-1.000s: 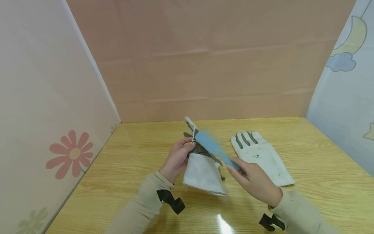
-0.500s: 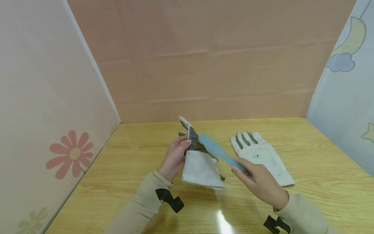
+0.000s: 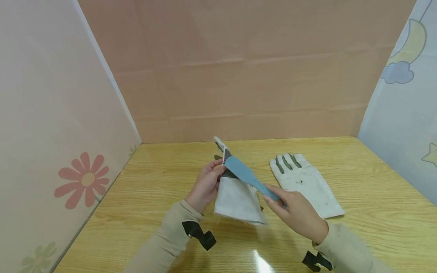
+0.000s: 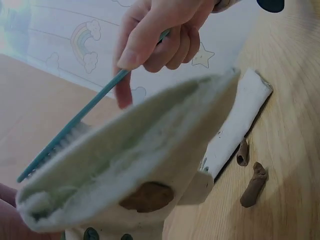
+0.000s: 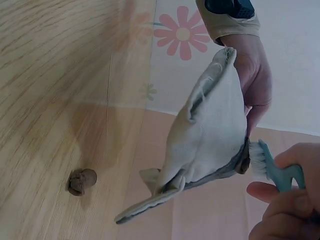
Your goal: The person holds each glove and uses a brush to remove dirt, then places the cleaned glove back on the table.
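Observation:
My left hand [image 3: 205, 184] pinches a white work glove [image 3: 235, 201] with dark grey-green panels, holding it above the table with its cuff toward me. My right hand [image 3: 298, 212] grips the handle of a blue scrub brush [image 3: 240, 170]. The brush head lies across the dark panel in the head view, hiding much of it. White bristles [image 5: 258, 159] face a brown lump [image 5: 243, 164] at the glove's edge in the right wrist view; they look close to or touching it. Another brown patch [image 4: 147, 197] sticks to the glove's other side in the left wrist view.
A second white glove [image 3: 308, 184] with small dark marks lies flat on the wooden table [image 3: 136, 212], right of the held one. Brown clay-like lumps [image 4: 254, 185] lie on the table beneath the held glove. Printed cloth walls [image 3: 239, 76] stand behind and at the sides.
The brush and right hand went right, then came back left over the dark panel, which now covers the brown patch seen earlier. The held glove swayed slightly left and back.

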A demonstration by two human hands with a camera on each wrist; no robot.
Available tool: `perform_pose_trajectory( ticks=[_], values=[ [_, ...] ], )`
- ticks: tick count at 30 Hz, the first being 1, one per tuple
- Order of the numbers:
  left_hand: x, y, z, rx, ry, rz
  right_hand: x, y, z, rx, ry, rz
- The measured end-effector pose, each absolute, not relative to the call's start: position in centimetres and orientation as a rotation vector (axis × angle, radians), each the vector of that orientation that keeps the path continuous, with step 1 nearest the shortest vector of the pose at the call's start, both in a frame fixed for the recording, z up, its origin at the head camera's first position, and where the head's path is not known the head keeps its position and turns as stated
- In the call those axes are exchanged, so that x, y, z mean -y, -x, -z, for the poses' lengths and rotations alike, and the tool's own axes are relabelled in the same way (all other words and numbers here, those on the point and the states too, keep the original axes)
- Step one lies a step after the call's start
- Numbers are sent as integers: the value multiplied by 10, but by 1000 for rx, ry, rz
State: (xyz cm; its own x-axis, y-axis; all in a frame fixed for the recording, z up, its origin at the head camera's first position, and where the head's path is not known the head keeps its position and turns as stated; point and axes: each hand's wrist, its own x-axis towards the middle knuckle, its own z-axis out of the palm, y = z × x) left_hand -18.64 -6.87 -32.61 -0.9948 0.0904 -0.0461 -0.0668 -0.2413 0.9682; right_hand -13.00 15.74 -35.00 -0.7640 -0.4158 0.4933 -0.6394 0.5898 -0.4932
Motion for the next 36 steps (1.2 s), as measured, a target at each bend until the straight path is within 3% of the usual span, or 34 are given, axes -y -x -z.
perform_pose_trajectory(
  ticks=[36],
  values=[
    [72,186,322,-1878,-35,-2404,-170,129,350,2515,-823,-909]
  ],
)
